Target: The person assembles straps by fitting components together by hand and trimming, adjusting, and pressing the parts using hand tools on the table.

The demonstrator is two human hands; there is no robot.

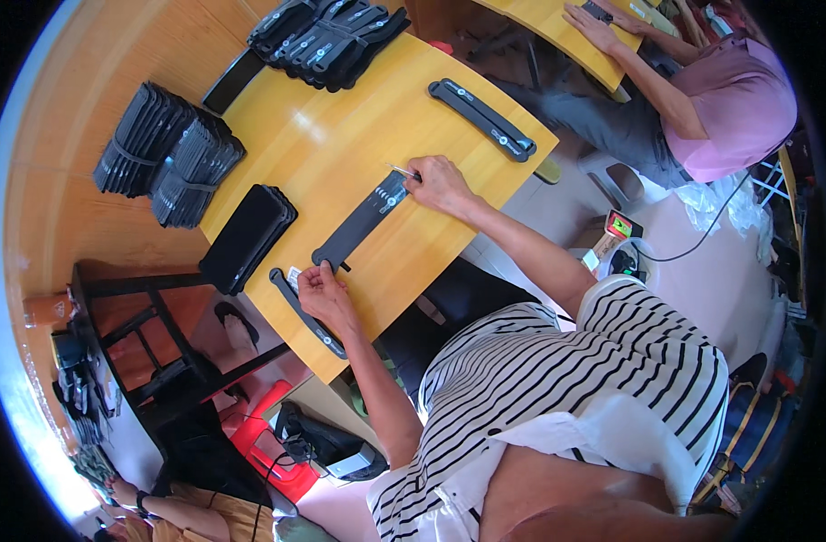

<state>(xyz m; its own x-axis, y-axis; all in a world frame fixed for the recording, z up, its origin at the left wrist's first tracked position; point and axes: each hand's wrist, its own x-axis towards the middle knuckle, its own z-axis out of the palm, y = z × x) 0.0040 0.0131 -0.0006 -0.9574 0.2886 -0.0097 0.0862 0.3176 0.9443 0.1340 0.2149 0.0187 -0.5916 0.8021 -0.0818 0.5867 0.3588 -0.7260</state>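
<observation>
The left hand (326, 296) has curled fingers touching the black strip's (360, 226) near end, whether pinching I can't tell, and its long axis slants rightward across the bench (340, 154) to the right hand (442, 185), fingers closed round a slim metal-tipped tool (400, 170).

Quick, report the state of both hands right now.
Left hand: touching the near end of the long black strip; whether it grips cannot be told.
Right hand: closed, holding a thin metal-tipped tool.
</observation>
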